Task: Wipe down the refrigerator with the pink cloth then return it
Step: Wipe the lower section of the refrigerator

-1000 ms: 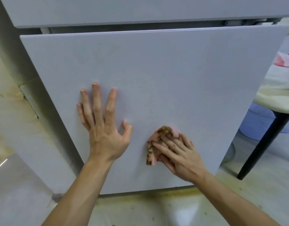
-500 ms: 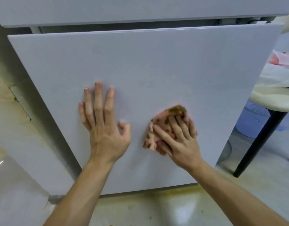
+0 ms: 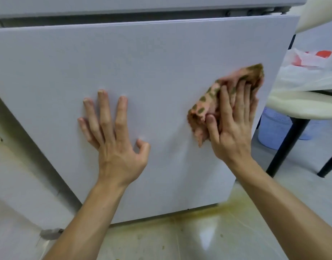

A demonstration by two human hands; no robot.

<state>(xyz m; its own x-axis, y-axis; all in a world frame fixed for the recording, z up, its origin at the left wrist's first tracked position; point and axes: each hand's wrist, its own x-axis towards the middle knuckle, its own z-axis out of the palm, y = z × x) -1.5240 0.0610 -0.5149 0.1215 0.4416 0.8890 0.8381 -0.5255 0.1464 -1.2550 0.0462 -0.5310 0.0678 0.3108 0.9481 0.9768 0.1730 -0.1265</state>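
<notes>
Your right hand [image 3: 234, 128] presses the pink cloth [image 3: 208, 104] against the refrigerator door [image 3: 142, 72], fingers straight and close together, thumb laid on the bunched fabric. The cloth's top corner sits just beside the door's right edge, so little surface lies that way; a wide bare stretch runs up and to the left. Your left hand [image 3: 114, 143] lies flat on the door's middle, fingers spread, well apart from the cloth. Past the right edge stand a black counter leg [image 3: 287, 145] and a blue bucket [image 3: 272, 130]. The door's bottom edge hangs just above the stained floor [image 3: 180, 237].
</notes>
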